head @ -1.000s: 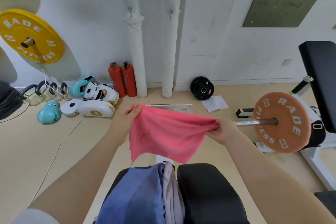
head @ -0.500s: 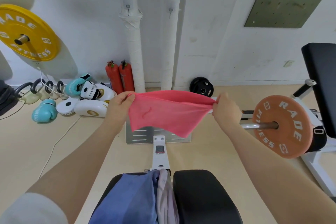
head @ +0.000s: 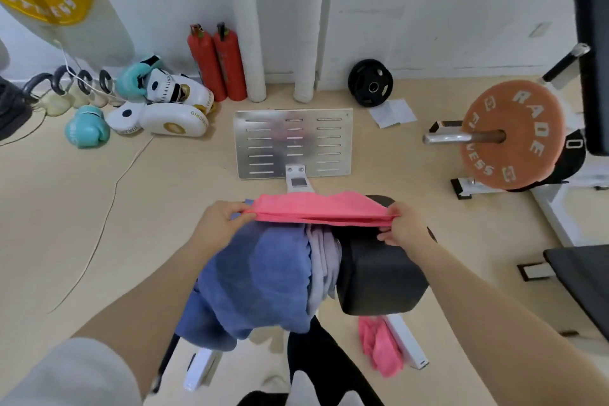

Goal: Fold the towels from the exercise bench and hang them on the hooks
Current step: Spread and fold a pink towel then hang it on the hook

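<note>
A pink towel (head: 316, 209) is stretched flat and folded over between my two hands, just above the far end of the black exercise bench (head: 382, 273). My left hand (head: 220, 224) pinches its left end and my right hand (head: 407, 227) pinches its right end. A blue towel (head: 257, 280) and a pale lilac towel (head: 324, 264) lie draped over the bench's left side. Another pink towel (head: 380, 348) lies on the floor beside the bench's white frame. No hooks are in view.
A metal footplate (head: 293, 142) lies on the floor beyond the bench. An orange weight plate on a bar (head: 510, 135) stands to the right, with a second black bench pad (head: 586, 277) behind it. Boxing gloves (head: 164, 105), two red extinguishers (head: 217, 63) and a black plate (head: 370, 82) line the wall.
Both hands have brought the pink towel down from chest height to just over the bench, and it now looks folded into a narrow flat band. The view has tilted down.
</note>
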Demonstrator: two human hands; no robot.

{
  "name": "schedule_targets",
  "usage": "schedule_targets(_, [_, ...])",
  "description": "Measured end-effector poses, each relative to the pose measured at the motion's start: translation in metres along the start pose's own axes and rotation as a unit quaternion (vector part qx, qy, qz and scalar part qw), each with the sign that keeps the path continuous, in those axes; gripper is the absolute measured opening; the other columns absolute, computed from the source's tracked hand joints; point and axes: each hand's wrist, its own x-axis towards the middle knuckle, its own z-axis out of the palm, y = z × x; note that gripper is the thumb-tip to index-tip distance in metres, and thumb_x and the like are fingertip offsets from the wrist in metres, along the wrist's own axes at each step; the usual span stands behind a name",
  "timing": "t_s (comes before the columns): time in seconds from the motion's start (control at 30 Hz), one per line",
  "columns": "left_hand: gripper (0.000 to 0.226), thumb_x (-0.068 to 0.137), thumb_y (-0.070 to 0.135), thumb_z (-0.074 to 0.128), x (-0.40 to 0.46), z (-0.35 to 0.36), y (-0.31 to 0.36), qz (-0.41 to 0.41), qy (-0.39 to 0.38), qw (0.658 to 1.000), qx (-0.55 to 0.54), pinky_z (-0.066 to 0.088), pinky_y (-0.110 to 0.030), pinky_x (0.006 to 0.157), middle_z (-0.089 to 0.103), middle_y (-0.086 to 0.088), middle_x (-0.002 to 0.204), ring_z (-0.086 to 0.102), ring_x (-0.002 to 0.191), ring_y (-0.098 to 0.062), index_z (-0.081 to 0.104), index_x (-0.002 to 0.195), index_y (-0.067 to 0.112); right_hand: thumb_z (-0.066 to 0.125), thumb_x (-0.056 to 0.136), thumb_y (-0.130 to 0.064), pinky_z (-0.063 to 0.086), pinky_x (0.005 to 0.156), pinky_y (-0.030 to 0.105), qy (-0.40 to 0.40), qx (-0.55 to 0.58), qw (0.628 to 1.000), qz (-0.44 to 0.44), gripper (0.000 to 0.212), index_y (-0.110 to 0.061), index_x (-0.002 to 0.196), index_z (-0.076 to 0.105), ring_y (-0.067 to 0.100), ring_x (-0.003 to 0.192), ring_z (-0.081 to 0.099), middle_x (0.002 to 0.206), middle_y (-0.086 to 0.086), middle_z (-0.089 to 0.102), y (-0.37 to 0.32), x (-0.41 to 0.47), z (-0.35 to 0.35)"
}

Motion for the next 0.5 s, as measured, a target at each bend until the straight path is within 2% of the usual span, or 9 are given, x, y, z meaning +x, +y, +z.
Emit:
schedule_targets(0.07, [0.016, 0.088, 0.019, 0.061, -0.021, 0.006, -0.011, 0.012, 0.015, 0.999, 0.035, 0.043, -0.02, 0.072, 0.07, -0.012, 0.085, 0.06, 0.081, -0.025, 0.074, 0.095, 0.011, 0.028, 0.09, -0.005, 0.04, 0.051, 0.027, 0.006, 0.01, 1.0, -0.005, 0.026, -0.012, 0.093, 0.053, 0.022, 0.054, 0.053, 0.077, 0.012, 0.055, 0.025, -0.012, 0.002])
schedule_targets(0.13, [0.016, 0.087, 0.019, 0.063, -0.04, 0.01, -0.021, 0.041, 0.033, 0.996, 0.066, 0.045, -0.034, 0.079, 0.07, -0.014, 0.083, 0.059, 0.082, -0.028, 0.074, 0.096, 0.012, 0.03, 0.091, -0.006, 0.049, 0.06, 0.032, 0.018, 0.009, 1.0, -0.007, 0.027, -0.01, 0.097, 0.056, 0.024, 0.062, 0.058, 0.084, 0.013, 0.059, 0.043, -0.023, 0.003])
schedule_targets(0.2, [0.017, 0.086, 0.024, 0.064, -0.058, 0.013, -0.032, 0.072, 0.046, 0.991, 0.105, 0.045, -0.035, 0.08, 0.069, -0.012, 0.079, 0.057, 0.084, -0.028, 0.074, 0.098, 0.016, 0.035, 0.092, -0.005, 0.054, 0.077, 0.039, 0.025, 0.009, 1.0, 0.006, 0.023, -0.01, 0.093, 0.058, 0.027, 0.076, 0.065, 0.091, 0.014, 0.063, 0.058, -0.033, 0.002])
schedule_targets(0.23, [0.021, 0.086, 0.029, 0.062, -0.067, 0.016, -0.038, 0.081, 0.045, 0.988, 0.127, 0.045, -0.034, 0.081, 0.07, -0.01, 0.08, 0.057, 0.086, -0.029, 0.074, 0.098, 0.018, 0.04, 0.091, -0.004, 0.055, 0.081, 0.04, 0.026, 0.01, 0.999, 0.016, 0.02, -0.011, 0.087, 0.058, 0.027, 0.08, 0.065, 0.092, 0.014, 0.064, 0.064, -0.039, 0.001])
schedule_targets(0.33, [0.034, 0.088, 0.041, 0.049, -0.085, 0.024, -0.042, 0.096, 0.0, 0.969, 0.228, 0.043, -0.033, 0.083, 0.073, 0.002, 0.1, 0.057, 0.099, -0.026, 0.072, 0.104, 0.022, 0.05, 0.084, -0.007, 0.054, 0.08, 0.04, 0.019, -0.058, 0.998, 0.015, 0.021, -0.018, 0.067, 0.052, 0.024, 0.08, 0.059, 0.087, 0.011, 0.061, 0.074, -0.054, 0.003])
schedule_targets(0.43, [0.034, 0.093, 0.041, 0.046, -0.081, 0.032, -0.028, 0.092, -0.041, 0.932, 0.348, 0.035, -0.034, 0.086, 0.067, 0.003, 0.106, 0.048, 0.11, -0.024, 0.07, 0.099, 0.018, 0.049, 0.081, -0.012, 0.051, 0.086, 0.049, 0.028, -0.083, 0.996, 0.02, 0.012, -0.008, 0.072, 0.055, 0.026, 0.075, 0.055, 0.081, 0.013, 0.057, 0.073, -0.061, 0.01])
schedule_targets(0.5, [0.043, 0.088, 0.052, 0.043, -0.077, 0.036, -0.009, 0.08, -0.054, 0.911, 0.401, 0.032, -0.035, 0.091, 0.063, 0.002, 0.096, 0.045, 0.108, -0.022, 0.068, 0.09, 0.017, 0.05, 0.081, -0.018, 0.051, 0.087, 0.053, 0.038, -0.072, 0.997, 0.009, 0.023, 0.002, 0.082, 0.061, 0.025, 0.071, 0.054, 0.076, 0.014, 0.055, 0.074, -0.063, 0.012])
